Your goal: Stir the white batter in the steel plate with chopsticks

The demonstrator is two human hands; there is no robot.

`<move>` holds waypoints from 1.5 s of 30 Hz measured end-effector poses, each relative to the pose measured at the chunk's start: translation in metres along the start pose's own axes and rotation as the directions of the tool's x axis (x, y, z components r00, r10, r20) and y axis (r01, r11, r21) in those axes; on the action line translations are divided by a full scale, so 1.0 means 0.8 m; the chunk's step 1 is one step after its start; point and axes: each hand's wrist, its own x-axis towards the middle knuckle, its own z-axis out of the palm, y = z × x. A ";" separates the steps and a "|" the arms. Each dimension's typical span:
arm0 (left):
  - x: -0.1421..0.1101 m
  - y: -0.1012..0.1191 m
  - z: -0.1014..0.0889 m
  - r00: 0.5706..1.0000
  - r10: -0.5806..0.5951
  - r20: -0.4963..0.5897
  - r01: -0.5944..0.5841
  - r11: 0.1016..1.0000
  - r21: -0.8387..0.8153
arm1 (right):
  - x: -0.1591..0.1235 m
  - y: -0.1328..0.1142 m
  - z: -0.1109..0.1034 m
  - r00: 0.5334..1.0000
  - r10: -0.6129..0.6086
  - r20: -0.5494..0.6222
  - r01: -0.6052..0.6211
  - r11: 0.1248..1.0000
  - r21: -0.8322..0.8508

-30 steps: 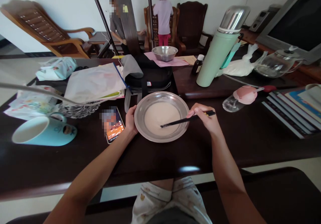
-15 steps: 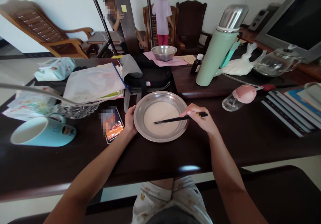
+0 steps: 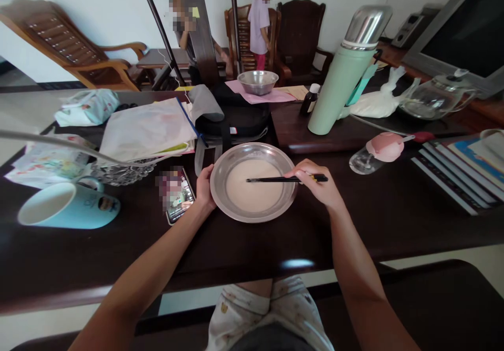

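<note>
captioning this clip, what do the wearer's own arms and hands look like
The left grip and right grip are bare hands: no gloves, with no rings or watch visible. The left forearm and right forearm show no sleeves, cables or markings.

The one head-worn camera looks forward and steeply down from above the person's lap, where white patterned fabric shorts (image 3: 232, 311) show at the bottom edge. The shallow round silver metal bowl (image 3: 236, 154) sits close by, near mid-frame. The wide view takes in the dark-brown polished wooden table (image 3: 252, 248) from side to side and reaches past it, farther off, to the plain white wall (image 3: 110, 4) along the top.
</note>
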 end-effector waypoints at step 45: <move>0.000 0.000 0.001 1.000 -0.021 -0.001 0.021 1.000 -0.014 | 0.000 0.002 -0.002 0.999 -0.026 0.021 0.026 1.000 -0.009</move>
